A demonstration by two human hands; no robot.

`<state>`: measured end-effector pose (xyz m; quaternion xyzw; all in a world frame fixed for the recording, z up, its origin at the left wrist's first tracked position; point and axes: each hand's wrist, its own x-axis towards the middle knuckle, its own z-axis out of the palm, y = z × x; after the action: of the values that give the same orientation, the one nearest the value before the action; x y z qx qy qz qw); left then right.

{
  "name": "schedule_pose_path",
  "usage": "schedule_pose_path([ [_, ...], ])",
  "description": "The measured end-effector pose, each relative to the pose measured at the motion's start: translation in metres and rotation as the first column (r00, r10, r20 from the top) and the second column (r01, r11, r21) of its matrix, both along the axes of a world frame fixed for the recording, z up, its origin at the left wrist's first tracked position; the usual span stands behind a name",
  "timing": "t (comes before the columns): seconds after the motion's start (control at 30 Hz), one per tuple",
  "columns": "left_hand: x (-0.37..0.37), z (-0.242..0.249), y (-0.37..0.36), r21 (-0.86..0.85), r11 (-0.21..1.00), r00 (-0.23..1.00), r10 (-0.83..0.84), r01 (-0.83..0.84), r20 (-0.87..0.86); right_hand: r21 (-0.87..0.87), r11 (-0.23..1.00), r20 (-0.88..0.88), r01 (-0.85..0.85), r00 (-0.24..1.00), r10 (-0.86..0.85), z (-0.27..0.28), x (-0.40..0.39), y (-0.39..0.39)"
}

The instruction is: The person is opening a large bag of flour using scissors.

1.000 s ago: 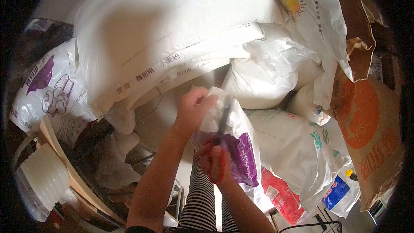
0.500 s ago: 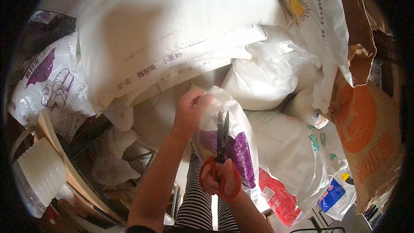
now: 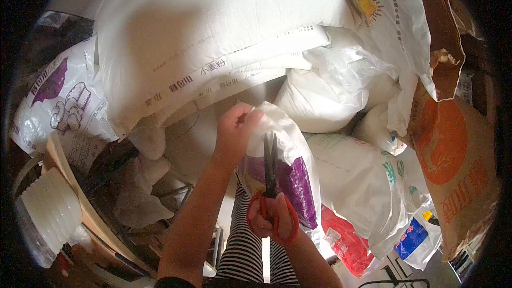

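Red handles mark the scissors (image 3: 271, 178), which are held in the right hand (image 3: 273, 218). The digits of this hand are curled through and around the handle loops, so the grip is closed about the tool. The blades point away from the wearer, toward the top of the view, with the two tips slightly parted.

The left hand (image 3: 234, 128) pinches the upper left edge of the white-and-purple bag (image 3: 294, 176) between thumb and bent fingers. Relative to this grip, the body of the bag extends right and downward in the view. Relative to the right hand, the bag lies behind the blades, with its purple panel visible on both sides of them. Whether the blades touch the bag surface cannot be told from this angle.

Surrounding items: the large white sack (image 3: 224, 16) is beyond both hands. The knotted-looking clear bag (image 3: 325, 93) is just beyond the bag, to its right. The green-printed bag (image 3: 357, 176) is directly right of the bag, with the red packet (image 3: 346, 242) below it. The brown paper sack (image 3: 448, 181) stands at far right.
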<state>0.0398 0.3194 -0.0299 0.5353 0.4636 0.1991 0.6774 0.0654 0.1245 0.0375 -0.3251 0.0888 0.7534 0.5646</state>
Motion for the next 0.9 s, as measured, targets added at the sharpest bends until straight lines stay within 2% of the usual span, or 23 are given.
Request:
schedule_pose_path([
  [0.13,0.002,0.0,0.002,0.072,0.997,0.999,-0.04,0.039,0.008,0.027,0.999,-0.026,0.038,0.999,-0.037,-0.004,-0.006,0.004],
  [0.23,0.005,-0.007,-0.001,0.038,0.999,0.999,-0.023,0.022,0.026,0.083,0.993,-0.026,0.085,0.996,-0.084,-0.009,-0.01,0.006],
  [0.3,0.005,-0.012,0.001,0.082,0.996,0.999,-0.032,0.032,-0.003,0.09,0.987,-0.06,0.133,0.99,-0.128,-0.017,-0.015,0.005],
  [0.4,0.006,-0.012,-0.001,0.067,0.997,1.0,-0.024,0.024,0.006,0.038,0.997,0.209,0.066,0.975,-0.073,-0.029,-0.019,0.002],
  [0.5,0.009,0.0,0.002,0.072,0.997,0.999,-0.041,0.041,0.002,-0.061,0.998,0.35,-0.012,0.936,0.033,-0.038,-0.018,-0.006],
  [0.53,0.008,0.001,0.002,0.083,0.995,0.999,-0.051,0.051,-0.006,-0.107,0.994,0.621,-0.02,0.779,0.082,-0.053,-0.02,-0.011],
  [0.57,0.007,0.0,0.002,0.11,0.99,0.995,-0.087,0.091,-0.037,-0.152,0.988,0.828,-0.014,0.544,0.135,-0.076,-0.022,-0.016],
  [0.63,0.001,-0.009,0.002,0.164,0.971,0.983,-0.157,0.172,-0.1,0.007,0.995,0.756,0.1,0.651,-0.071,-0.074,-0.007,-0.008],
  [0.67,-0.003,-0.014,0.0,0.142,0.978,0.986,-0.139,0.151,-0.089,0.14,0.953,0.362,0.267,0.882,-0.3,-0.045,0.019,0.012],
  [0.7,-0.007,-0.019,-0.002,0.119,0.984,0.989,-0.122,0.131,-0.08,0.174,0.868,-0.127,0.464,0.885,-0.448,-0.025,0.036,0.021],
  [0.8,-0.006,-0.014,-0.003,0.072,0.993,0.993,-0.092,0.097,-0.071,0.023,0.966,0.162,0.257,0.953,-0.258,-0.012,0.048,0.017],
  [0.9,-0.001,0.0,0.003,0.002,0.996,0.996,-0.09,0.09,-0.022,-0.121,0.982,0.316,0.144,0.944,-0.1,0.006,0.039,0.015],
])
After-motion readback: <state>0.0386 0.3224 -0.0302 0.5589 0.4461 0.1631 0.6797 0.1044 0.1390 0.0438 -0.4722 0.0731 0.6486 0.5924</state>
